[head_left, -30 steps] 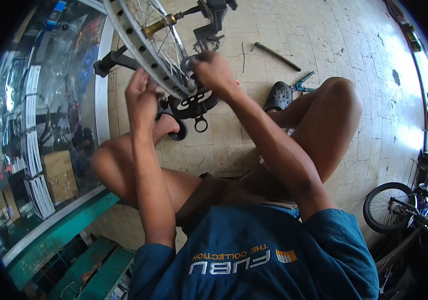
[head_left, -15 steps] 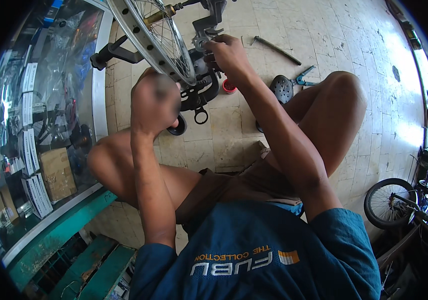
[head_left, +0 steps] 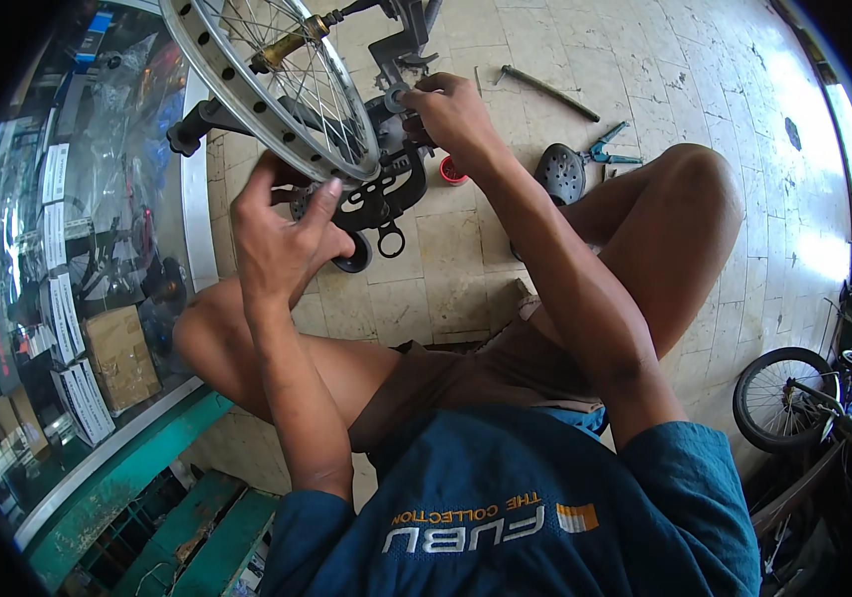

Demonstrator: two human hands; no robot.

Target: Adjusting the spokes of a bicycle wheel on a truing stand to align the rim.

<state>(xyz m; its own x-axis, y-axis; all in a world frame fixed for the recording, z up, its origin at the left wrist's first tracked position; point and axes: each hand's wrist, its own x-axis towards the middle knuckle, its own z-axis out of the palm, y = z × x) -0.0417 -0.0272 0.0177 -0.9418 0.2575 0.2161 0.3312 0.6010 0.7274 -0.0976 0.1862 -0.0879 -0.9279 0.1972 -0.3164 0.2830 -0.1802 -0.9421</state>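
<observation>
"Where is the silver spoked bicycle wheel (head_left: pixel 274 121)?"

"Tilted in a black metal stand (head_left: pixel 411 189) on the cream tiled floor (head_left: pixel 426 284), nearer the floor's left edge, where the glass display case (head_left: pixel 197 204) runs."

"And the hands?"

"The left hand (head_left: pixel 282 224) is spread wide, its thumb at the rim's lowest part and its fingers at the rim's left side. On the right hand (head_left: pixel 451 114), thumb and forefinger are narrow, pinching a grey round knob (head_left: pixel 397 98) on the stand."

"What could go wrong?"

"If the rim turned suddenly, I'd judge the left fingers could get nipped against the stand. Uneven pushing might tip the wheel, and a low sweep of the right hand could knock the small round red tub (head_left: pixel 453 172) just beside the stand."

"What's in it?"

"Too small to tell. The glass case holds a brown cardboard box (head_left: pixel 122 358) near its front edge and clear plastic packages (head_left: pixel 137 109) farther back."
</observation>
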